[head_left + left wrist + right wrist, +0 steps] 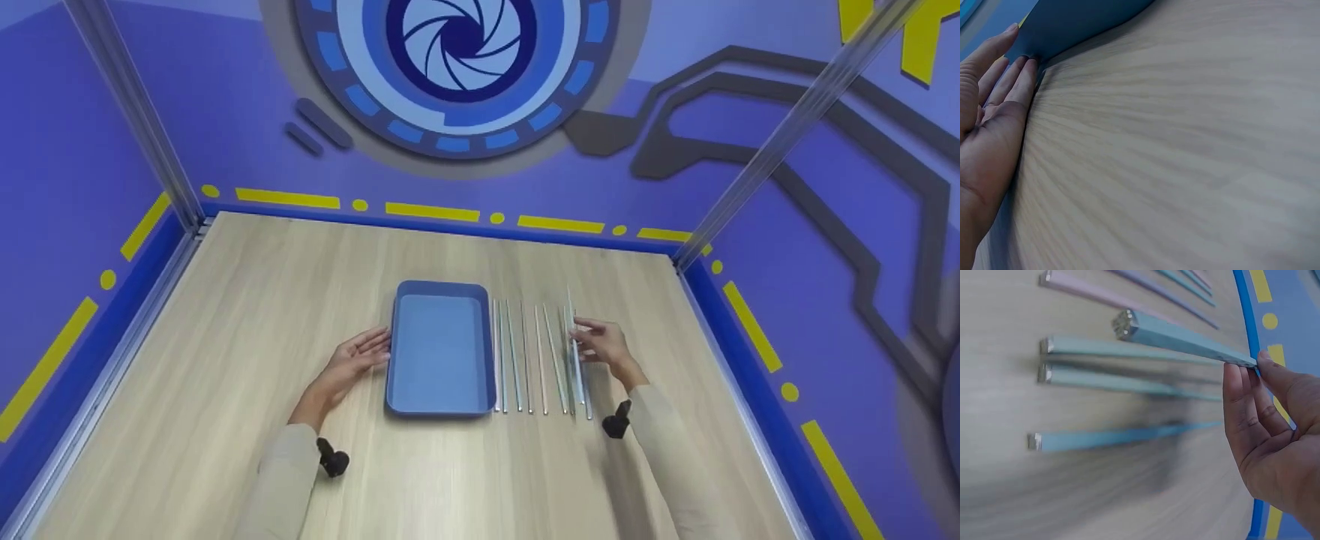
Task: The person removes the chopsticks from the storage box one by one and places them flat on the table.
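Note:
My right hand (604, 345) pinches a light blue chopstick (1185, 341) between thumb and fingers, raised above the table with its silver-capped end pointing toward me. Below it in the right wrist view lie two pale green chopsticks (1106, 377) and a brighter blue chopstick (1100, 437). My left hand (351, 365), fingers extended, touches the left side of a blue rectangular tray (441, 352) that holds nothing. In the left wrist view the fingertips meet the tray wall (1081, 25).
Several more chopsticks (528, 367), pink, purple and green, lie roughly parallel along the tray's right side. The wooden table (300, 262) is bounded by a blue printed back wall (420, 184) and side walls with metal posts.

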`<state>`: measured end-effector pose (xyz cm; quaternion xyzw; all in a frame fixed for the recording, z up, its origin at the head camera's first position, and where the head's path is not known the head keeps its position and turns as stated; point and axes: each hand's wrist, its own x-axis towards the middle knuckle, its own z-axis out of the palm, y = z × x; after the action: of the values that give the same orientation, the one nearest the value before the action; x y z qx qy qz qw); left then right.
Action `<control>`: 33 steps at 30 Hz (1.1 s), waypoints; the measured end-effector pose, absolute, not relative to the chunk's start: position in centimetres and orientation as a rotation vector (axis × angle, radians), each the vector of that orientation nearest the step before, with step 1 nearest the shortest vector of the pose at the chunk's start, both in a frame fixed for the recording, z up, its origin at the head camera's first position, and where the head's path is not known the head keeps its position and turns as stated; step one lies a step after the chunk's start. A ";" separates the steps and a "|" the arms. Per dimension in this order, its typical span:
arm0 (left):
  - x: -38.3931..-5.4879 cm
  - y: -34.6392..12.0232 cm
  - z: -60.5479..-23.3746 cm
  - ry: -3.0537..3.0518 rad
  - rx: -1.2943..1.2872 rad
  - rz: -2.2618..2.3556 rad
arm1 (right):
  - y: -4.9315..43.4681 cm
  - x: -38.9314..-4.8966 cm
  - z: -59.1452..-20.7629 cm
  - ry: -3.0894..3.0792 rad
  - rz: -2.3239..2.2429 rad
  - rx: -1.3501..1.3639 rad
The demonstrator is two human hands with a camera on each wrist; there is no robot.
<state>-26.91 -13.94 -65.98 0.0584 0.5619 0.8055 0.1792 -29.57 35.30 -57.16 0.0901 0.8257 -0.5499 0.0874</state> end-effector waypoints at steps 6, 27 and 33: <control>-26.8 -13.9 -66.2 1.570 0.151 2.300 | 37.6 -29.1 -57.9 2.515 -1.596 0.295; -26.7 -13.9 -66.5 1.559 0.155 2.318 | 39.8 -27.7 -62.9 2.844 -1.295 0.330; -26.8 -13.7 -66.4 1.547 0.156 2.339 | 39.7 -27.9 -63.4 2.977 -1.227 0.296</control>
<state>-26.83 -13.75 -66.38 0.0549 0.5432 0.8213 0.1656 -27.86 39.67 -63.42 0.0914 0.9197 -0.3791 -0.0461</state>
